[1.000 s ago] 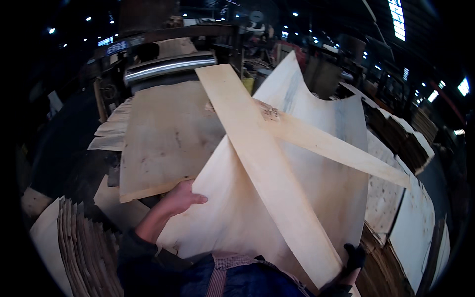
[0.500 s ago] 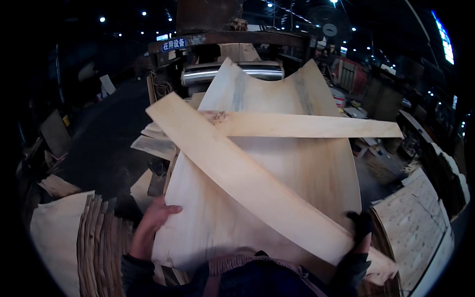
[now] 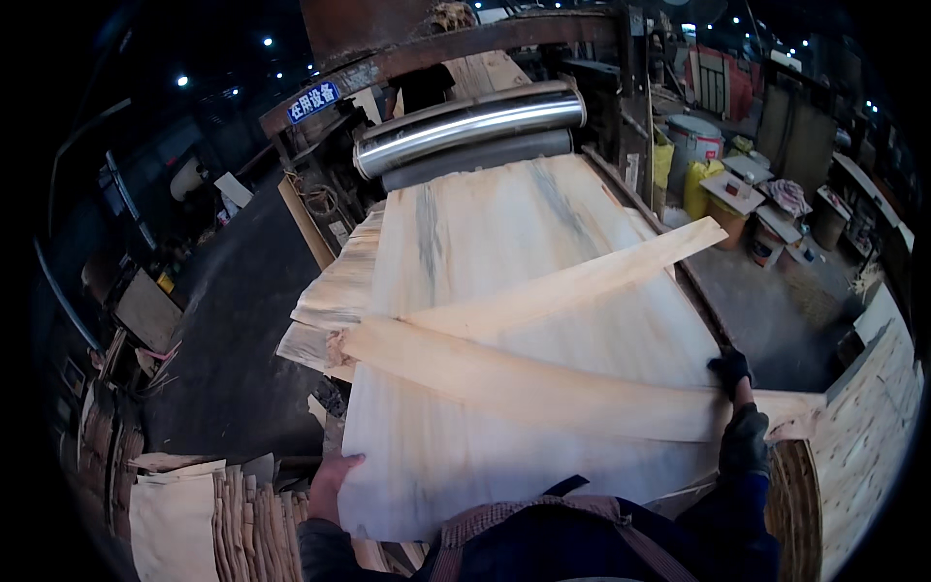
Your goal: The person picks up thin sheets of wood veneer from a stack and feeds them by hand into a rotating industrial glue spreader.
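A large pale wood veneer sheet (image 3: 465, 475) with grey streaks stretches from my body to the rollers. My left hand (image 3: 335, 483), bare, grips its near left edge, thumb on top and the other fingers hidden beneath. At the right edge, my right hand (image 3: 729, 371) in a dark glove is closed on the sheet, beside the end of a veneer strip. This long strip (image 3: 543, 388) lies across the sheet, its right end reaching past the edge. A second veneer strip (image 3: 572, 281) slants up to the right, and the two meet near the sheet's left side.
Ahead is a shiny metal roller (image 3: 475, 131) above a darker roller (image 3: 485, 165), inside a rusty frame (image 3: 456, 48). Stacked veneer (image 3: 252, 524) stands at the lower left, more sheets (image 3: 863, 427) at the right. Buckets and a metal drum (image 3: 693, 145) stand beyond on the right.
The sheet's far end, curled up into two peaks before, now lies flatter, close below the rollers. Both strips have swung round on it. The rollers appear larger and my right hand is higher in view.
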